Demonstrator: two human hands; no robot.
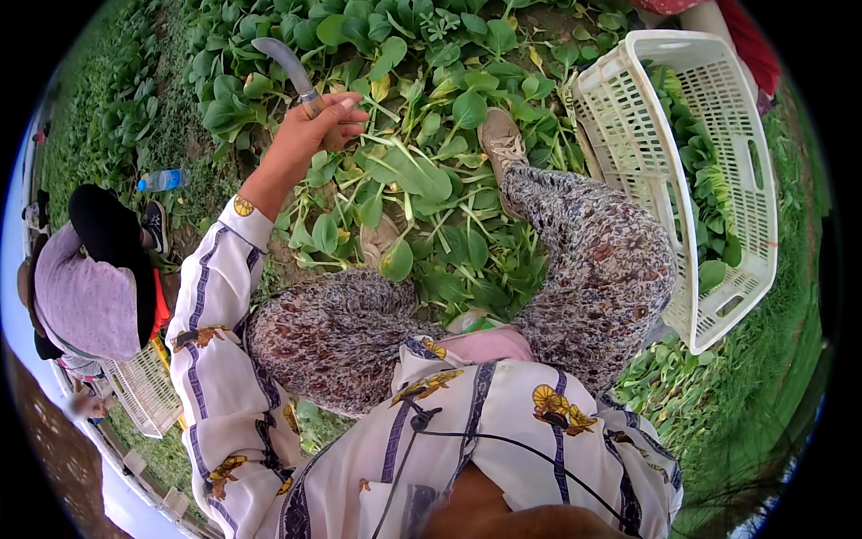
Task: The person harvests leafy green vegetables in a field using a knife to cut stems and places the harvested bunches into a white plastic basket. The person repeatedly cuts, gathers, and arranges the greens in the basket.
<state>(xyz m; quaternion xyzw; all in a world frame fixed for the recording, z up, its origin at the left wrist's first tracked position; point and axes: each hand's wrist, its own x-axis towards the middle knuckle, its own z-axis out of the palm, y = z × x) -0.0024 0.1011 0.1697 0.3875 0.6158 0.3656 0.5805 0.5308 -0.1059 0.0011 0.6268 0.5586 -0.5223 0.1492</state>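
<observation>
My left hand (315, 127) grips a small curved-blade harvesting knife (286, 64) by its handle. The blade points up and away over the leafy plants, and the curled fingers look otherwise bare. Beneath the hand, loose leaves and pale cut stems (411, 172) litter the soil between my feet. Beyond the blade stands a row of leafy greens (229, 101), still rooted. My right hand is out of view. Beside my right leg, a white slatted plastic crate (731, 290) leans on its side, with leafy greens (707, 182) lined up inside.
My shoe (504, 138) rests among the leaves. At left, another person in a lilac top (91, 290) crouches near a water bottle (161, 180) and another crate (145, 391). Someone in red clothing (751, 44) is close behind the near crate. A black cable (498, 438) crosses my shirt.
</observation>
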